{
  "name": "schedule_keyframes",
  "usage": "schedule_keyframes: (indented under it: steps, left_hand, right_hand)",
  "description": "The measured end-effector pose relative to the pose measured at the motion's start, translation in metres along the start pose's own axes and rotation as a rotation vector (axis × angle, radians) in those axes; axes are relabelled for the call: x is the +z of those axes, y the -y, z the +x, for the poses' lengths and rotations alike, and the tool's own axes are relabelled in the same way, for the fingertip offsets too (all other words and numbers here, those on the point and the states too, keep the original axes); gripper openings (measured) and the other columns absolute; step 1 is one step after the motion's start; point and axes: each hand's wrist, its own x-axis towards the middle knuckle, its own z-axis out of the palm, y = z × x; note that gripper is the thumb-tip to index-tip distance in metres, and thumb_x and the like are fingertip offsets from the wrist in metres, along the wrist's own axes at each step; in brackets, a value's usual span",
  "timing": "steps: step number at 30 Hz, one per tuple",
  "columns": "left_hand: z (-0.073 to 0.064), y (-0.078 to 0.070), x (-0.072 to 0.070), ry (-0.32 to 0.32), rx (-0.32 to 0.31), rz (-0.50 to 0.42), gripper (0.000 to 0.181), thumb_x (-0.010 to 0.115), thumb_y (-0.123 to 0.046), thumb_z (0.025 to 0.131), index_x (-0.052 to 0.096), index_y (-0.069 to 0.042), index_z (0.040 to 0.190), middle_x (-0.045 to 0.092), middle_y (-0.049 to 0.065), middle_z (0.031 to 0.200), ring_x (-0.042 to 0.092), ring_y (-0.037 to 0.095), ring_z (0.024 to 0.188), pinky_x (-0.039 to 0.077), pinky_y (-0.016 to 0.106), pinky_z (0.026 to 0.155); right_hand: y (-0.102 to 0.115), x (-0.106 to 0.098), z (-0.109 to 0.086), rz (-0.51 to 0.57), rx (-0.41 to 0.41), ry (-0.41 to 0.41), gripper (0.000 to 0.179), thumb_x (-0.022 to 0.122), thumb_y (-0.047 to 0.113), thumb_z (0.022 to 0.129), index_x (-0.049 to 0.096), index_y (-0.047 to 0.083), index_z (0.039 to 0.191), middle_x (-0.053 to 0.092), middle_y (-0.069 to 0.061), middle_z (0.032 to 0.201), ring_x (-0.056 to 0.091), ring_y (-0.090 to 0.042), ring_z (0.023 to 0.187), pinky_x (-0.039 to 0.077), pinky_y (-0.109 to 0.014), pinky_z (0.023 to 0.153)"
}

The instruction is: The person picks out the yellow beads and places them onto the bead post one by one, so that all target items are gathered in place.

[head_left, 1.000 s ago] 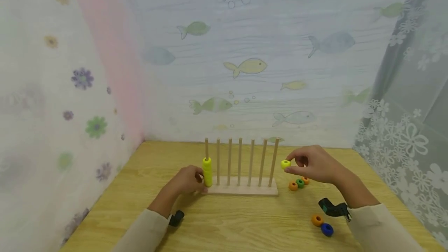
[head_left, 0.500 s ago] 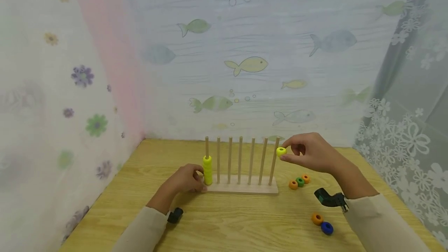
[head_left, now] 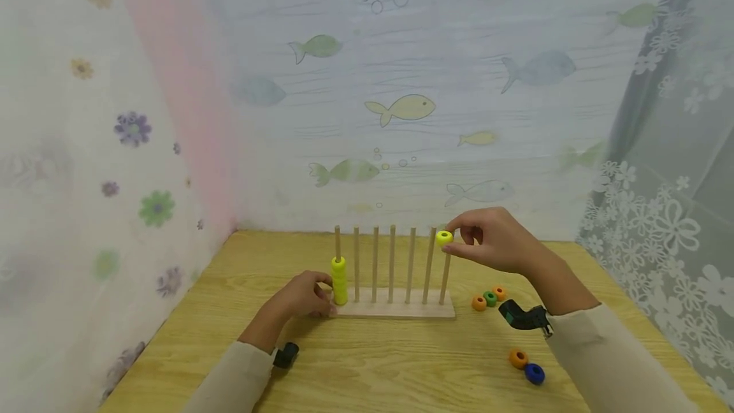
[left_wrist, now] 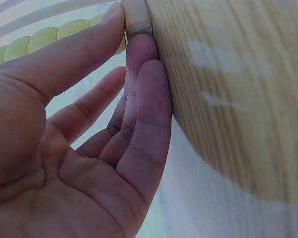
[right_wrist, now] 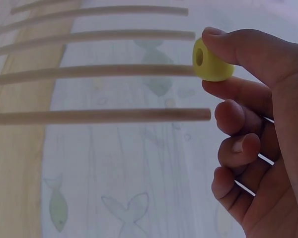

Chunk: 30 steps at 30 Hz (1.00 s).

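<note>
A wooden peg rack [head_left: 395, 311] with several upright pegs stands on the table, and yellow beads [head_left: 339, 282] are stacked on its leftmost peg. My left hand [head_left: 304, 295] holds the rack's left end, its thumb and fingertips against the base [left_wrist: 139, 17] in the left wrist view. Between thumb and index finger, my right hand [head_left: 496, 241] pinches a single yellow bead [head_left: 444, 238] near the tops of the two rightmost pegs. The right wrist view has this bead [right_wrist: 213, 63] with its hole facing the pegs; the other fingers are loosely curled.
Right of the rack lie two orange beads [head_left: 478, 303] with a green bead [head_left: 490, 299] between them. Closer to me are another orange bead [head_left: 518, 358] and a blue bead [head_left: 534, 373]. A fish-patterned curtain [head_left: 401, 145] hangs behind the table.
My right hand has moved left and upward with the yellow bead, from beside the rack to the right-hand peg tops. The left hand stays at the rack's left end.
</note>
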Motion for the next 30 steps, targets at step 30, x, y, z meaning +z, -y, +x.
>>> schedule_keyframes:
  steps: [30]
  left_hand:
    - [-0.007,-0.003,-0.001,-0.023,0.016,0.008,0.058,0.089,-0.010,0.082,0.067,-0.002,0.135,0.074,0.007,0.092,0.072,0.019,0.074,0.062,0.035,0.069]
  right_hand:
    - [0.042,0.014,0.064,-0.038,-0.037,0.026,0.033,0.082,0.033,0.090,0.080,0.020,0.120,0.056,0.014,0.069,0.044,-0.006,0.057,0.040,-0.025,0.054]
